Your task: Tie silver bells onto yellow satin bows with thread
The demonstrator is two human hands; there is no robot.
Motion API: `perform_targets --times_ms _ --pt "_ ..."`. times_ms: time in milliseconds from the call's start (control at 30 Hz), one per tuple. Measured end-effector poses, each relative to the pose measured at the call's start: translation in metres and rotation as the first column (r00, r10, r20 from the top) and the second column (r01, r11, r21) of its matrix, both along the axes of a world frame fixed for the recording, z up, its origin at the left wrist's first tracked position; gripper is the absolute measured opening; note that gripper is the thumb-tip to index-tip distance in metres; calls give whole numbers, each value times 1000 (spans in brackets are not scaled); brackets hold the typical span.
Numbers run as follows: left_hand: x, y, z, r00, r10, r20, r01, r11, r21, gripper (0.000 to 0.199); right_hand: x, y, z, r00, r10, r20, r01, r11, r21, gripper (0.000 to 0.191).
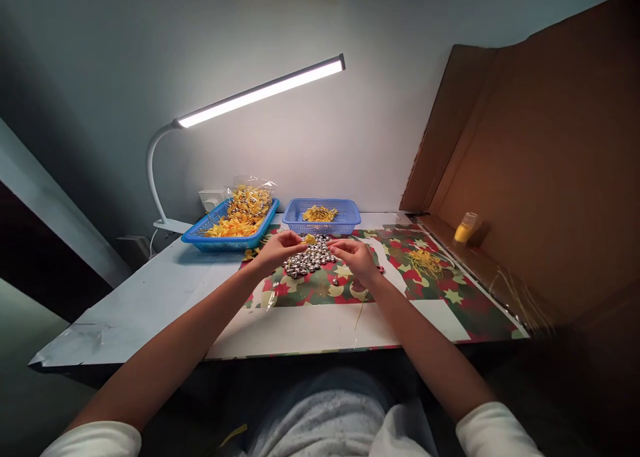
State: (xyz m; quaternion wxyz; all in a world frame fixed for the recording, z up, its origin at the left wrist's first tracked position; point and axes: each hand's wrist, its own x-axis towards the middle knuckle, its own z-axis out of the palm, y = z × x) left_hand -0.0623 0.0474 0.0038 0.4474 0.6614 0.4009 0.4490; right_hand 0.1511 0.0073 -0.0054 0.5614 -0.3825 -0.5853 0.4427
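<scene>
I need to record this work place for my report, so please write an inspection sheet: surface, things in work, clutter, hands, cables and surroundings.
Surface: white table, partly under a patterned sheet.
Job's things: small yellow piece; pile of silvery pieces; left basket and back basket, both holding yellow pieces.
Clutter: yellow strands on the right; one silvery piece apart from the pile.
Hands: left hand pinches the small yellow piece; right hand beside it, hold unclear.
Cables: white cable near the lamp's base.
Surroundings: lit lamp, cardboard, small container with yellow contents.
</scene>
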Motion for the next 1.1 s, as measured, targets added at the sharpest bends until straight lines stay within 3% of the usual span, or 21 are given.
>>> perform_targets --times_ms 133,267,367,567,700,800,900,1100 --pt "37 -15 0 973 -153 174 173 979 -106 44 -5 -1 -7 992 36 -122 -46 996 -81 26" --pt "51 -18 -11 968 -90 234 125 982 -139 48 -2 -1 -10 967 -37 -252 -2 988 -155 28" --pt "53 -18 -21 970 -54 237 90 986 -143 50 0 -2 -10 958 -42 -285 -9 984 -177 30" --pt "52 -24 -25 963 -154 223 178 980 -93 45 -1 -2 -11 955 -34 -296 -52 959 -278 25" --pt "49 -24 -26 948 -185 258 214 973 -87 43 2 1 -12 919 -72 -387 -122 883 -454 11" --pt "48 -23 -28 941 -205 270 236 968 -87 43 4 2 -14 905 -81 -417 -161 842 -515 4" --pt "47 -24 -28 943 -223 247 246 967 -67 44 4 1 -14 915 -89 -393 -127 861 -493 4" --pt "45 -23 -29 967 -162 195 158 987 40 32 4 -1 -13 935 -104 -339 -58 898 -436 10"
